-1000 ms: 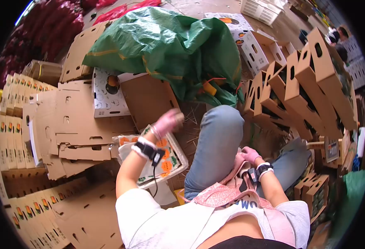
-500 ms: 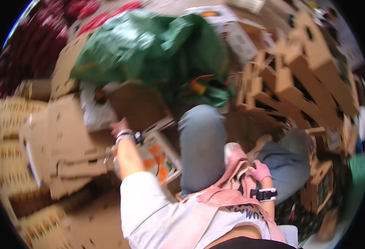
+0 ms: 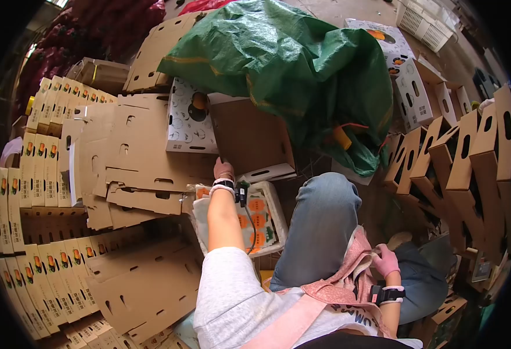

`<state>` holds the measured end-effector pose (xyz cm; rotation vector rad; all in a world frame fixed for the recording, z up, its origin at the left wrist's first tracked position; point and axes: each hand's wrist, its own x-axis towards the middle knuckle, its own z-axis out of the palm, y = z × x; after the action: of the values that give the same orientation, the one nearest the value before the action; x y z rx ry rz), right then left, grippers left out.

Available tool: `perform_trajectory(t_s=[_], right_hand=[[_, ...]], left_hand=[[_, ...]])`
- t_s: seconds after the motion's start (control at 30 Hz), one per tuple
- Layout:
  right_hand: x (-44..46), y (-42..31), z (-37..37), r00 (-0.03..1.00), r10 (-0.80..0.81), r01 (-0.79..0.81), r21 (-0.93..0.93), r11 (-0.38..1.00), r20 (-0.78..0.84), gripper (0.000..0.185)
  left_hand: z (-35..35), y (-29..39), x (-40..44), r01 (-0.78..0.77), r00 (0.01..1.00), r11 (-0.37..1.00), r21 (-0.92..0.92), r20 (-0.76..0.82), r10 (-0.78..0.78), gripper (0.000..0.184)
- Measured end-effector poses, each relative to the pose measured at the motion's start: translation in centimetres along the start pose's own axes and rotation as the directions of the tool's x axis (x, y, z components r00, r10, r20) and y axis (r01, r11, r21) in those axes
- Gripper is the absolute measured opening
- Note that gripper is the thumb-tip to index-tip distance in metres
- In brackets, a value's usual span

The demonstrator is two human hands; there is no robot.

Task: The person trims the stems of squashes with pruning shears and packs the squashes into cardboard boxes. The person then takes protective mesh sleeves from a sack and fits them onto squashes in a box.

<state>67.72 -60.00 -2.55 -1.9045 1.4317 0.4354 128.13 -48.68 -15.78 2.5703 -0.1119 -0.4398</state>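
An open cardboard box (image 3: 255, 131), brown inside with a white printed outer wall, lies ahead of me. My left hand (image 3: 223, 169) is at its near left corner, fingers closed at the edge; the fingertips are partly hidden. Below that wrist stands a white plastic basket (image 3: 279, 218) holding sheets with orange round prints (image 3: 258, 220). In my lap, my right hand (image 3: 387, 261) wears a pink glove and is closed on a fold of the pink apron (image 3: 357, 256). Both wrists carry black and white bands.
Flattened cardboard sheets (image 3: 142, 136) lie to the left beside stacked printed cartons (image 3: 40, 168). A green woven sack (image 3: 290, 52) bulges beyond the box. Brown folded boxes (image 3: 462, 157) stand in a row at right. A white crate (image 3: 424, 26) sits at far right.
The view has swung left and become sharp. My left hand stays by the box corner, its fingers now drawn in at the edge. My right hand remains on the apron.
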Motion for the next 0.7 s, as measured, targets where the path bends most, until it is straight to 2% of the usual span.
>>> perform_trajectory(t_s=[0.03, 0.17, 0.2, 0.23, 0.3, 0.33, 0.4, 0.5, 0.6, 0.67, 0.7], right_hand=[[-0.1, 0.7, 0.2, 1.0, 0.019, -0.019, -0.024, 1.0, -0.004, 0.035], [0.9, 2.0, 0.6, 0.989, 0.123, -0.112, -0.121, 0.986, 0.083, 0.037], [1.0, 0.4, -0.4, 0.986, 0.124, -0.113, -0.104, 0.988, 0.112, 0.036], [1.4, -0.5, -0.8, 0.99, 0.092, -0.083, -0.093, 0.992, 0.108, 0.036], [2.1, -1.4, -1.4, 0.996, 0.04, -0.035, -0.062, 0.997, 0.085, 0.036], [2.6, -1.4, -1.3, 0.998, 0.003, 0.0, -0.068, 0.998, 0.057, 0.036], [3.5, -2.2, -1.8, 0.997, -0.031, 0.038, -0.097, 0.995, 0.071, 0.036], [4.8, -3.2, -2.3, 0.995, -0.054, 0.066, -0.152, 0.986, 0.08, 0.038], [4.9, -4.9, -3.0, 0.993, -0.105, 0.109, -0.112, 0.988, 0.048, 0.037], [4.3, -4.8, -3.3, 0.985, -0.16, 0.16, -0.003, 0.987, -0.065, 0.036], [4.3, -4.8, -3.8, 0.974, -0.188, 0.194, 0.041, 0.98, -0.129, 0.036]], left_hand=[[0.0, -0.2, -0.1, -0.086, 0.996, 0.992, -0.095, -0.017, 0.085, 0.04], [-3.1, 2.9, 0.9, -0.078, 0.997, 0.989, -0.123, -0.023, 0.076, 0.045], [-2.8, 2.1, 2.9, -0.046, 0.999, 0.999, -0.016, 0.007, 0.047, 0.043], [-4.8, 3.1, 3.8, -0.102, 0.961, 0.992, 0.075, 0.265, 0.079, 0.053], [-7.6, 7.8, 1.7, -0.072, 0.97, 0.919, 0.387, 0.241, -0.026, 0.079], [-8.9, 10.8, -0.2, -0.191, 0.978, 0.919, 0.346, 0.152, 0.146, 0.084], [-9.7, 15.4, -3.2, -0.43, 0.886, 0.853, 0.297, -0.045, 0.462, 0.094], [-6.6, 20.9, -4.8, -0.48, 0.838, 0.875, -0.066, 0.262, 0.479, 0.092], [0.9, 24.4, -1.8, -0.388, 0.88, 0.909, -0.15, 0.233, 0.414, 0.085], [1.7, 27.8, 0.0, -0.48, 0.876, 0.858, -0.183, -0.041, 0.481, 0.075], [1.3, 30.6, -0.4, -0.593, 0.805, 0.758, -0.271, -0.218, 0.552, 0.069]])
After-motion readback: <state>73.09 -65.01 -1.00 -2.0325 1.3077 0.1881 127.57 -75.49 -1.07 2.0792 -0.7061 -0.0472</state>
